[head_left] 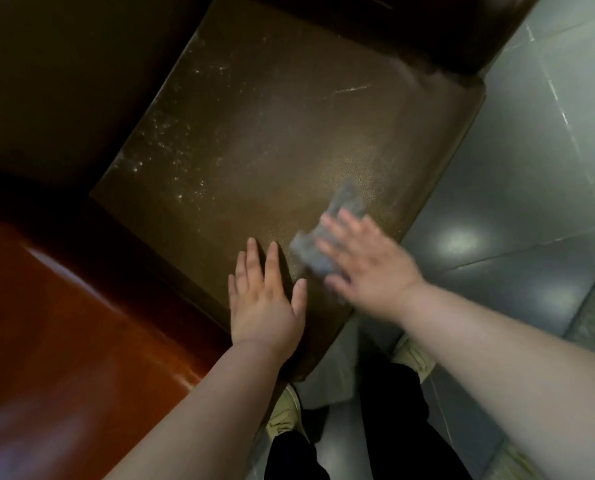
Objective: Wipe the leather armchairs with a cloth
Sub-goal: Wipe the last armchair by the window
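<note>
Hands work the near part of the seat (254, 133), side by side. Left to right: a glossy red-brown armrest (64, 323) fills the lower left; beside it the seat runs up and away to the backrest at the top; grey floor (531, 168) lies to the right.

Left hand (264, 299) lies flat on the seat at its near corner, just beside the armrest. Fingers are straight and slightly spread. It holds nothing and appears to act as a brace.

Cloth (327, 237), grey-blue and bunched, sits just right of the left hand, near the front edge of the seat. Its long axis runs diagonally, from lower left to upper right. Motion blur hides its exact outline.

Right hand (361, 258) presses flat on the cloth, fingers extended and spread, pointing up and left. It pins the cloth under the palm and fingers; no curl or pinch is visible, though blur limits certainty. The right hand is the working hand.

Unwiped area, judged from the pale specks and a streak, lies ahead and to the left of the cloth, toward the back and the left edge of the seat. The next stroke therefore likely calls for a push away from the body, up and left. The left hand sits beside that path and may need to shift.
</note>
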